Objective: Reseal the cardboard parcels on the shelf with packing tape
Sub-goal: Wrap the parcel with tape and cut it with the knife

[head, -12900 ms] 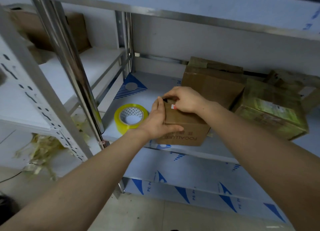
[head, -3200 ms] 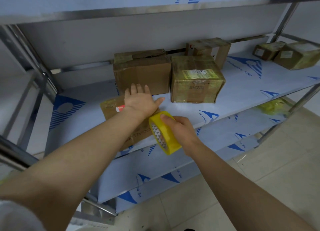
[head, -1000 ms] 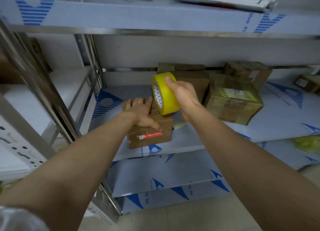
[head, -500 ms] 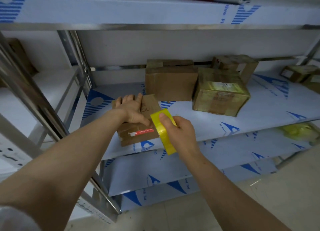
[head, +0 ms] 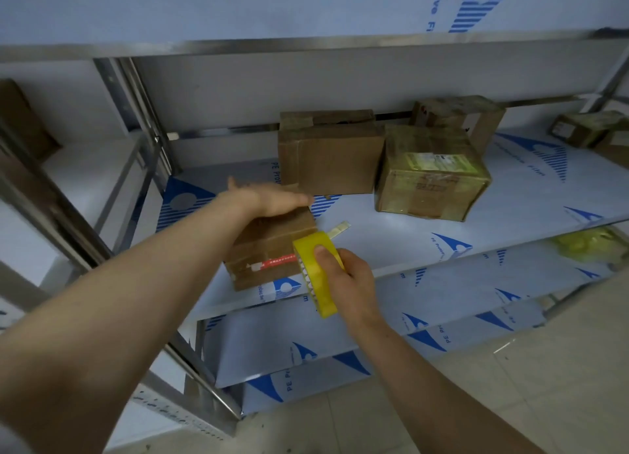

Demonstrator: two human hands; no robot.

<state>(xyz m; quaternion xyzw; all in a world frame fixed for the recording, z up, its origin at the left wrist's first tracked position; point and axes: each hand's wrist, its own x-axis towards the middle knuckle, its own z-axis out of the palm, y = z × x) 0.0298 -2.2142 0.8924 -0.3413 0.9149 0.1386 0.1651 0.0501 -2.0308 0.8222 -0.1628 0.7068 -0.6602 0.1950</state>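
A small brown cardboard parcel [head: 272,249] with a red-and-white sticker stands near the front edge of the middle shelf [head: 531,201]. My left hand [head: 269,200] lies flat on its top, fingers together, pressing it down. My right hand [head: 343,278] grips a yellow roll of packing tape [head: 315,276] against the parcel's right front corner. A short loose strip of tape [head: 338,229] sticks out behind the roll.
A larger brown box [head: 328,154] and a tape-wrapped box with a label [head: 430,176] stand behind on the same shelf. More boxes [head: 456,116] [head: 590,128] sit at the back and far right. A steel upright [head: 143,113] stands at left. Yellowish material [head: 589,244] lies on the lower shelf.
My right hand has brought the tape roll from above the parcel down to its right front corner. My left hand has stayed on the parcel's top.
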